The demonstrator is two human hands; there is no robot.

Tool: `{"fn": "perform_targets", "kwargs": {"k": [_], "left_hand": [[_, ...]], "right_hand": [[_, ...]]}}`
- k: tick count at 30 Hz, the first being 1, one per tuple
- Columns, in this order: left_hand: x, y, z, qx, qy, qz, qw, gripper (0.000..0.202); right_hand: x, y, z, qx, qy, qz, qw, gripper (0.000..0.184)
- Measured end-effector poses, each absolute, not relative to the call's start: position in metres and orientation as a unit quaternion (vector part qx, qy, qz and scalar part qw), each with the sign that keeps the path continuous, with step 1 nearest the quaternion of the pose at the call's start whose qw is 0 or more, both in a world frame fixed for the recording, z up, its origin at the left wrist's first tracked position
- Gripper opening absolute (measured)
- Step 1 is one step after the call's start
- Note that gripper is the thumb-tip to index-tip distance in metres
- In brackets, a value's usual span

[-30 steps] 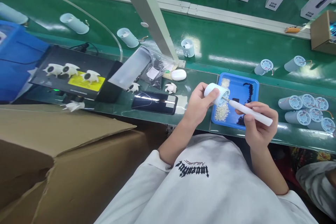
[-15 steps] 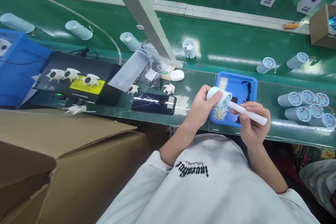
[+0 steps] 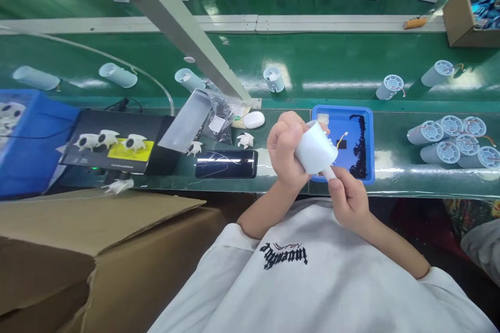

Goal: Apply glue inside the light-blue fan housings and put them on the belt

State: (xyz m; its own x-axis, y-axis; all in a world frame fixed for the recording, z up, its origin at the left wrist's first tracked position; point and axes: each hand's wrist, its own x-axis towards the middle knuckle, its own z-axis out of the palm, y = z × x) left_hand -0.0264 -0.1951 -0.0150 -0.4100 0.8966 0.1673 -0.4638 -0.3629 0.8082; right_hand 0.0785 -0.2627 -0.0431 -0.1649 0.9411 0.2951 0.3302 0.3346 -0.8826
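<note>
My left hand [image 3: 288, 148] is wrapped round a light-blue fan housing [image 3: 317, 150], which is tilted with its smooth side toward me. A thin wire with a small white plug sticks out on its far side. In my right hand [image 3: 349, 197] is a white rod [image 3: 328, 173], its upper end at the lower edge of the housing; whether it goes inside is hidden. Just behind both hands lies a blue tray [image 3: 370, 161] with black screws [image 3: 359, 145] and small pale parts [image 3: 322, 118].
A cracked phone [image 3: 226, 164], a white fan impeller [image 3: 245, 140] and a computer mouse [image 3: 253, 119] lie left. Several housings [image 3: 449, 138] stand grouped at right. A slanted metal post [image 3: 187, 31] rises from the bench; an open cardboard box [image 3: 156, 250] is at lower left.
The housing has been turned so its ribbed end faces away from me. My right hand has moved left and closer to it, and the rod has swung steeper. The head view has shifted.
</note>
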Motion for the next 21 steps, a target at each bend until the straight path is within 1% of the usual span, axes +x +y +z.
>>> {"fn": "perform_targets", "kwargs": {"k": [3, 7, 9, 11, 13, 14, 16, 17, 19, 21], "left_hand": [[-0.022, -0.194, -0.013, 0.308, 0.308, 0.768, 0.469, 0.056], [-0.013, -0.185, -0.024, 0.346, 0.351, 0.722, 0.485, 0.056], [-0.008, -0.178, -0.028, 0.388, 0.295, 0.706, 0.514, 0.054], [-0.006, -0.168, -0.029, 0.435, 0.235, 0.641, 0.587, 0.053], [-0.007, -0.151, -0.028, 0.466, 0.252, 0.555, 0.641, 0.053], [-0.009, -0.139, -0.028, 0.475, 0.285, 0.529, 0.643, 0.050], [-0.016, -0.110, -0.030, 0.495, 0.364, 0.524, 0.590, 0.043], [-0.020, -0.093, -0.033, 0.511, 0.396, 0.515, 0.562, 0.042], [-0.026, -0.058, -0.044, 0.564, 0.447, 0.468, 0.513, 0.050], [-0.029, -0.027, -0.059, 0.626, 0.485, 0.414, 0.448, 0.051]], "right_hand": [[0.077, -0.268, -0.040, -0.468, -0.657, 0.364, 0.466, 0.034], [0.077, -0.266, -0.042, -0.483, -0.604, 0.403, 0.489, 0.038], [0.081, -0.260, -0.044, -0.487, -0.576, 0.412, 0.511, 0.038], [0.090, -0.251, -0.046, -0.496, -0.556, 0.400, 0.534, 0.039], [0.103, -0.241, -0.050, -0.519, -0.549, 0.386, 0.529, 0.041], [0.110, -0.236, -0.053, -0.533, -0.554, 0.389, 0.509, 0.041], [0.122, -0.228, -0.061, -0.566, -0.546, 0.401, 0.469, 0.036], [0.127, -0.226, -0.066, -0.580, -0.534, 0.400, 0.468, 0.032], [0.132, -0.224, -0.076, -0.599, -0.516, 0.390, 0.472, 0.028], [0.131, -0.224, -0.085, -0.607, -0.510, 0.372, 0.483, 0.022]]}}
